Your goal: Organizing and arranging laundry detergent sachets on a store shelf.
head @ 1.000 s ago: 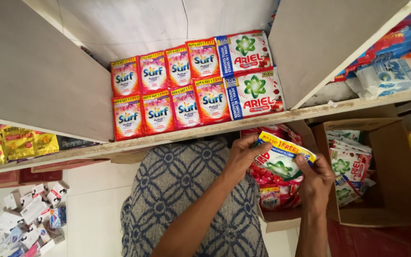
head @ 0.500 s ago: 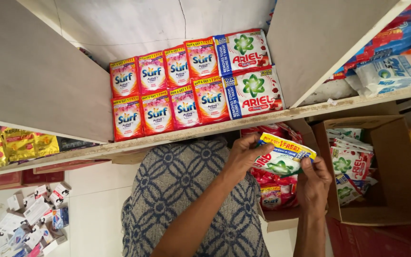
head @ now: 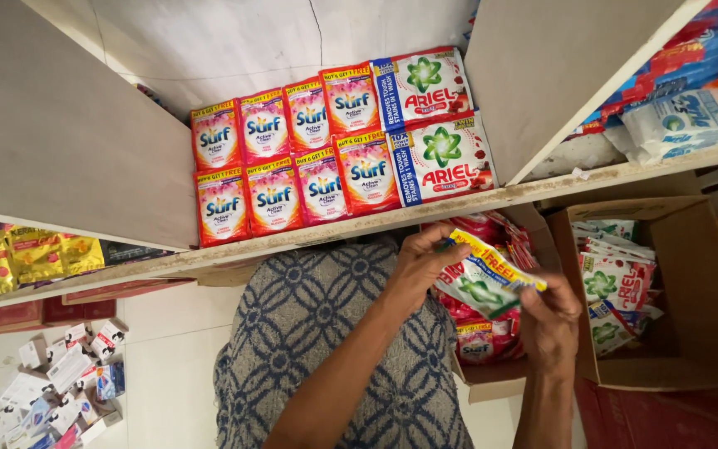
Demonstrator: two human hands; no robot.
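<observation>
both hands [head: 425,266] grip detergent sachets [head: 484,283]

Both hands hold a white and green detergent sachet [head: 485,281] just below the shelf [head: 459,208]: the left hand [head: 419,268] grips its left end, the right hand [head: 548,320] its right end. On the shelf stand pink detergent packets [head: 292,162] in two rows, and at the right is an open cardboard box [head: 666,333] with more sachets.

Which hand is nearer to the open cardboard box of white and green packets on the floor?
The right hand. It holds the lower end of the sachet, just left of the cardboard box. The left hand grips the sachet's other end, farther from the box.
</observation>
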